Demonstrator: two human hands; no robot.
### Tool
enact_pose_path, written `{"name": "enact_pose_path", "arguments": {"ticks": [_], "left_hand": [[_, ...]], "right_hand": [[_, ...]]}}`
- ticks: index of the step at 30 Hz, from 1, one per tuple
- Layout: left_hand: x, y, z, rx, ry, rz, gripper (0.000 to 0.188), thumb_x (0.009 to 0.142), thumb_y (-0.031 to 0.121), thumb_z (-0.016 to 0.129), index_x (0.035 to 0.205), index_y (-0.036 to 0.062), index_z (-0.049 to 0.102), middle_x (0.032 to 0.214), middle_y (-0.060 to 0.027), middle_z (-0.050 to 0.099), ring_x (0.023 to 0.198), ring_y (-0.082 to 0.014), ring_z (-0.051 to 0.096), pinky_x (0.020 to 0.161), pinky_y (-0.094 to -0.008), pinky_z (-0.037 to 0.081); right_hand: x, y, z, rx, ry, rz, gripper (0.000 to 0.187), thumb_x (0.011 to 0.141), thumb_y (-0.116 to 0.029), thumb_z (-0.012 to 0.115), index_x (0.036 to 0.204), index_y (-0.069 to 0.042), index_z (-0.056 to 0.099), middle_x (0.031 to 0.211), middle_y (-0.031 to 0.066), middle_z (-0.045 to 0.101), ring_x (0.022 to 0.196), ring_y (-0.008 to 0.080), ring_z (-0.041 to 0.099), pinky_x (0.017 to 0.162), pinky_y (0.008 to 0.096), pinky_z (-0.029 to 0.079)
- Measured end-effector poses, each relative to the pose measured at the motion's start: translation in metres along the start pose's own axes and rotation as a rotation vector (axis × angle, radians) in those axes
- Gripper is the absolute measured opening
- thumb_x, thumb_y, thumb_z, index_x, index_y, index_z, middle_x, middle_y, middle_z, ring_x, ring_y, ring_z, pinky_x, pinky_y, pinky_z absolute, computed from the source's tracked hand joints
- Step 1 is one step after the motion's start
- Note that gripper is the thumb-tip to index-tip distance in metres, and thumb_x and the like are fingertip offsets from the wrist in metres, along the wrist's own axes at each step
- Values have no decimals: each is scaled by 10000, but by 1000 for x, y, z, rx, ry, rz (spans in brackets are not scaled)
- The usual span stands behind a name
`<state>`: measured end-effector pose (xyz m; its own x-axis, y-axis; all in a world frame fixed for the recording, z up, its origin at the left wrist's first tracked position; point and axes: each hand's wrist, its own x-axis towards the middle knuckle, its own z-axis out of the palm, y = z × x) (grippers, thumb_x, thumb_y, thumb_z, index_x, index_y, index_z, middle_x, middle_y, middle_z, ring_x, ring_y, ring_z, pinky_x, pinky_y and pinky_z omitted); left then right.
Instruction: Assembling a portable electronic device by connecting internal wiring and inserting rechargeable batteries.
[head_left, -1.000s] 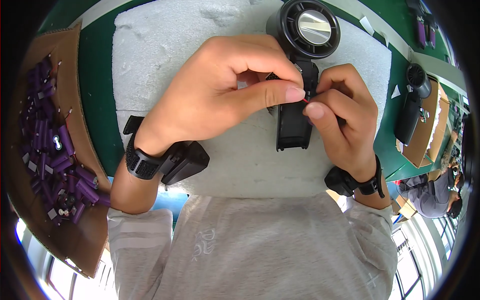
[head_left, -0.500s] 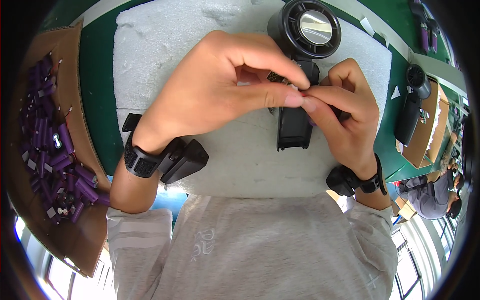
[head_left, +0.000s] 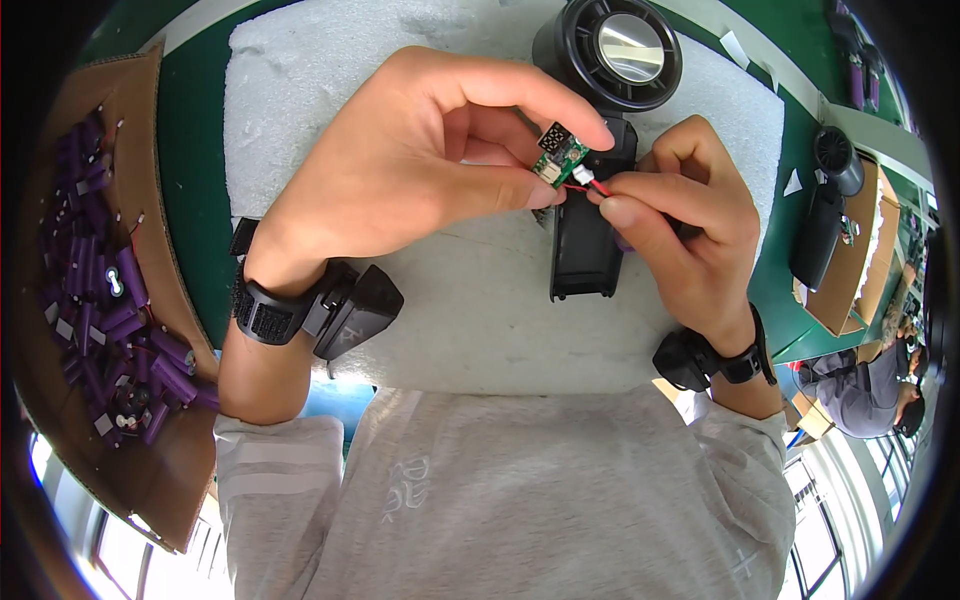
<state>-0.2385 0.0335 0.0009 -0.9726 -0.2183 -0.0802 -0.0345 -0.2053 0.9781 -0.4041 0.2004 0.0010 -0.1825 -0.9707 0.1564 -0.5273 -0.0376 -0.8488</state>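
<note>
My left hand (head_left: 400, 170) holds a small green circuit board (head_left: 560, 157) between thumb and fingers, its socket side showing. In my right hand (head_left: 695, 225), thumb and index finger pinch a red and black wire (head_left: 600, 188) that ends in a white plug (head_left: 583, 174). The plug is right beside the board; whether it touches the socket I cannot tell. Under both hands lies a black handheld fan (head_left: 607, 55), round head away from me, its hollow handle (head_left: 585, 255) toward me. A bit of purple cell (head_left: 624, 243) shows by my right hand, mostly hidden.
A white foam pad (head_left: 300, 110) covers the green table (head_left: 190, 200). On the left, a cardboard box (head_left: 145, 210) holds several purple battery cells (head_left: 125, 320). At right are another black fan (head_left: 822, 220) and a small carton (head_left: 860, 270). A person (head_left: 865, 390) sits beyond.
My left hand has shifted slightly left and its fingers have parted, so the board now shows. The white plug has come into view between the hands. My right hand stays nearly still.
</note>
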Motion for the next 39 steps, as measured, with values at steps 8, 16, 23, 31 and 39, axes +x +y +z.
{"name": "enact_pose_path", "arguments": {"ticks": [8, 16, 23, 31, 39], "left_hand": [[0, 0, 2, 7, 8, 16, 365, 767, -191, 649, 1098, -40, 627, 1057, -92, 633, 905, -135, 643, 795, -250, 556], [0, -1, 2, -13, 11, 19, 368, 768, -193, 643, 1102, -41, 631, 1051, -91, 632, 907, -138, 644, 795, -246, 549], [0, 0, -2, 95, -33, 35, 411, 756, -203, 637, 1131, -36, 630, 1046, -90, 632, 917, -145, 646, 809, -253, 548], [0, 4, 5, 84, 60, -9, 403, 749, -197, 651, 1117, -33, 641, 1056, -92, 642, 937, -157, 660, 820, -279, 564], [-1, 0, 9, 214, 100, 148, 416, 745, -186, 653, 1131, -31, 642, 1041, -104, 668, 927, -166, 668, 804, -281, 562]], "right_hand": [[4, -4, 0, -42, -2, 7, 143, 738, -46, 780, 876, -53, 743, 739, 8, 405, 616, 116, 391, 518, 253, 291], [2, -4, -2, -35, -61, 15, 115, 784, -36, 743, 894, -11, 724, 785, 11, 412, 637, 104, 388, 545, 243, 289], [2, -3, -2, -11, -60, 42, 101, 786, -34, 741, 880, -6, 719, 781, 15, 419, 633, 101, 398, 540, 244, 298], [4, -3, 0, -10, -1, 37, 118, 730, -50, 787, 835, -51, 735, 702, 16, 430, 605, 127, 423, 501, 262, 311], [4, 0, 2, -1, 15, 26, 70, 750, -52, 776, 798, -41, 727, 701, 17, 425, 606, 128, 415, 507, 264, 304]]}}
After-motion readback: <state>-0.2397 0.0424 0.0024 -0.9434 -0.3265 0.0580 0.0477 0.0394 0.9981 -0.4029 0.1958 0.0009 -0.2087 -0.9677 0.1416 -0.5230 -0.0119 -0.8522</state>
